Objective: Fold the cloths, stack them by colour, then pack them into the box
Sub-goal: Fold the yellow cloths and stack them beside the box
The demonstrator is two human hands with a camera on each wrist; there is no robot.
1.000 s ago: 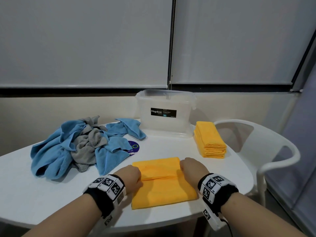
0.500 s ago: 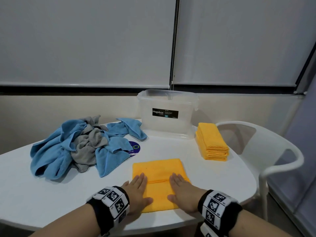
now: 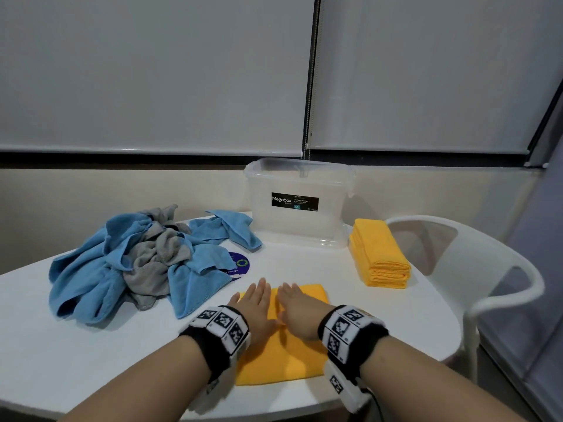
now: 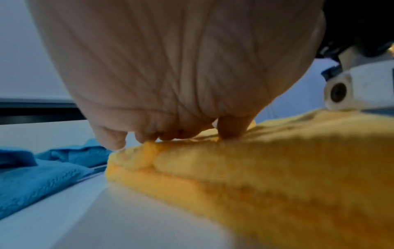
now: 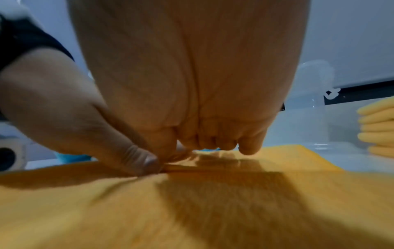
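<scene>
A folded yellow cloth point(image 3: 283, 357) lies near the front edge of the white table point(image 3: 76, 354). Both my hands lie flat on it, side by side, fingers straight and pointing away from me: left hand point(image 3: 254, 303) on its left part, right hand point(image 3: 294, 303) on its middle. In the wrist views the left hand point(image 4: 170, 134) and right hand point(image 5: 209, 148) press the yellow cloth point(image 4: 277, 168) point(image 5: 192, 210). A stack of folded yellow cloths point(image 3: 379, 254) sits at the right. The clear plastic box point(image 3: 297, 205) stands open at the back. A heap of blue and grey cloths point(image 3: 137, 263) lies at the left.
A white plastic chair point(image 3: 475, 269) stands just past the table's right edge. A round purple sticker point(image 3: 240, 264) shows beside the blue heap. A wall with drawn blinds runs behind the table.
My hands went from gripping the cloth's far edge to lying flat near its front, then slid forward along it. The cloth has been folded towards me and now looks narrower.
</scene>
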